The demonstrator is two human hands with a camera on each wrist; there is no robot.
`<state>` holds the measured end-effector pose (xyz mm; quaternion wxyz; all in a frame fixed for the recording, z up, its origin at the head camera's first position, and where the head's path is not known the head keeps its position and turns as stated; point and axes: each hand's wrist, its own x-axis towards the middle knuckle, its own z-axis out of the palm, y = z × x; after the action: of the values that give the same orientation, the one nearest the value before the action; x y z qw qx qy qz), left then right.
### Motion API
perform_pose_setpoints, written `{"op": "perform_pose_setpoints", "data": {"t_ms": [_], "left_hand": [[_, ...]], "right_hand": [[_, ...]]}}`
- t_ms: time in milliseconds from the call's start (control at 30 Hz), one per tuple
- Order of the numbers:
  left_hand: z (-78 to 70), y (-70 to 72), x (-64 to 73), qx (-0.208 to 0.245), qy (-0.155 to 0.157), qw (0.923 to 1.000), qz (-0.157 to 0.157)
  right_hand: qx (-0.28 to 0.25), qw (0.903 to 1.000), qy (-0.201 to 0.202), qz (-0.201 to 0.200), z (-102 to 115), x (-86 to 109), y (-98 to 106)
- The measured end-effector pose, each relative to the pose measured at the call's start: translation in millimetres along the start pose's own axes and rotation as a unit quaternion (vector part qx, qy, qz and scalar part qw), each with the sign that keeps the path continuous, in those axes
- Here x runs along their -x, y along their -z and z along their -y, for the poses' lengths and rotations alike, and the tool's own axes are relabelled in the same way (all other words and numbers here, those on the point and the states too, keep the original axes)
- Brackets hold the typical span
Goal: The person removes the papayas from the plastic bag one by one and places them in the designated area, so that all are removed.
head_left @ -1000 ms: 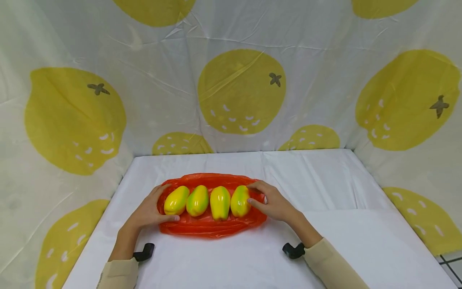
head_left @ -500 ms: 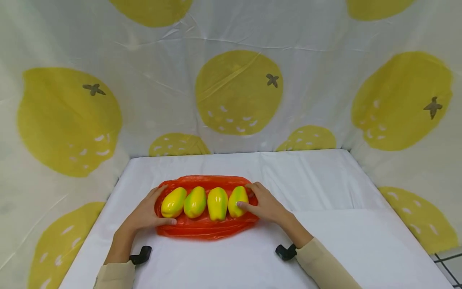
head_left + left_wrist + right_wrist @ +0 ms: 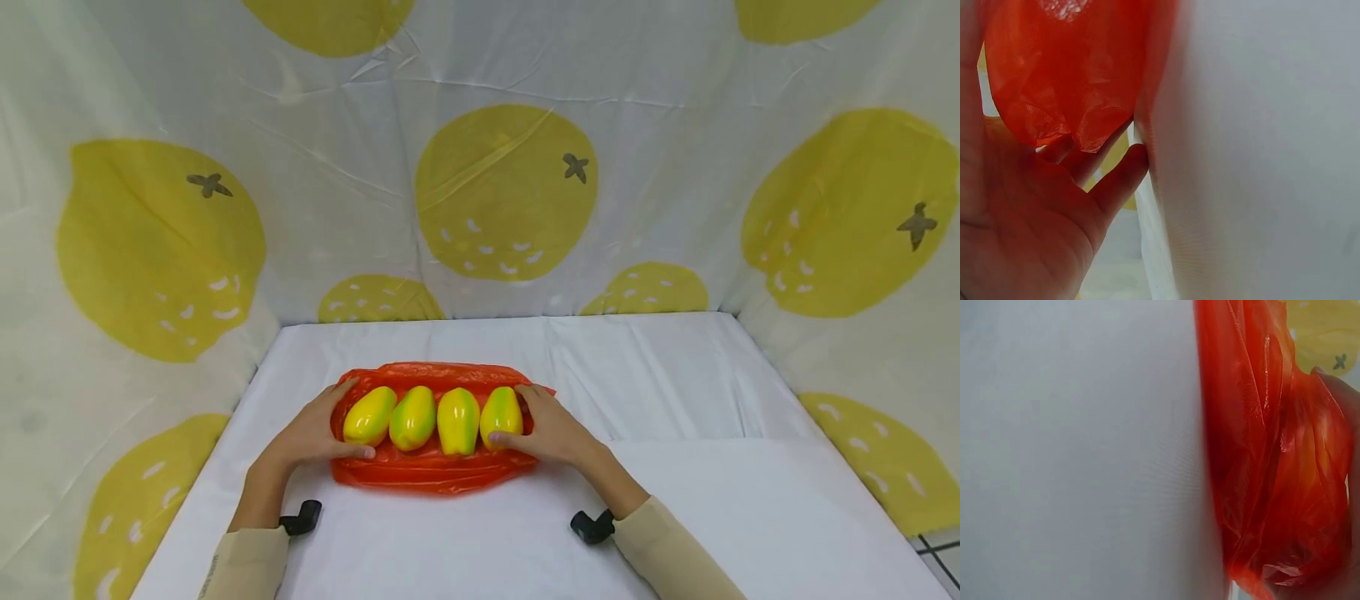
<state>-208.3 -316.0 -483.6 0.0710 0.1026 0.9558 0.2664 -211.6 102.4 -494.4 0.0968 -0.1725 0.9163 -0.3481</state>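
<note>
A red plastic bag (image 3: 435, 477) lies on the white table, its mouth spread wide. Inside, several glossy yellow-green papayas (image 3: 457, 421) sit side by side in a row. My left hand (image 3: 309, 432) rests at the bag's left end, thumb and fingers spread around it; the left wrist view has the thumb apart from the red film. At the other end my right hand (image 3: 557, 429) holds the gathered bag edge, its thumb over the rightmost papaya (image 3: 501, 415) and its fingers behind. Crinkled bag film (image 3: 1272, 456) covers most of that grip in the right wrist view.
White cloth (image 3: 697, 500) covers the table. Curtain walls with a lemon print (image 3: 506, 192) stand behind and on both sides. A black camera mount (image 3: 302, 518) is strapped to the left wrist, and another mount (image 3: 592, 527) to the right.
My right hand has moved left and closed in on the bag's right end, tucking the film toward the rightmost papaya. The left hand and the papayas stay nearly where they were.
</note>
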Motion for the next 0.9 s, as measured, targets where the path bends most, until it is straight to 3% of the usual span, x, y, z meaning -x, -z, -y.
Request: {"op": "perform_pose_setpoints", "data": {"t_ms": [300, 533, 900], "left_hand": [[-1.1, -1.8, 2.1, -0.006, 0.012, 0.9999, -0.001], [-4.8, -0.3, -2.7, -0.005, 0.01, 0.9999, -0.005], [-4.9, 0.3, -0.4, -0.01, 0.02, 0.9997, 0.001]], "right_hand": [[0.001, 0.9999, 0.012, 0.001, 1.3, -0.3, -3.7], [-0.041, 0.9986, 0.019, -0.027, 0.5, -2.1, -1.2], [-0.096, 0.9945, 0.019, -0.038, 2.8, -0.1, 5.0]]}}
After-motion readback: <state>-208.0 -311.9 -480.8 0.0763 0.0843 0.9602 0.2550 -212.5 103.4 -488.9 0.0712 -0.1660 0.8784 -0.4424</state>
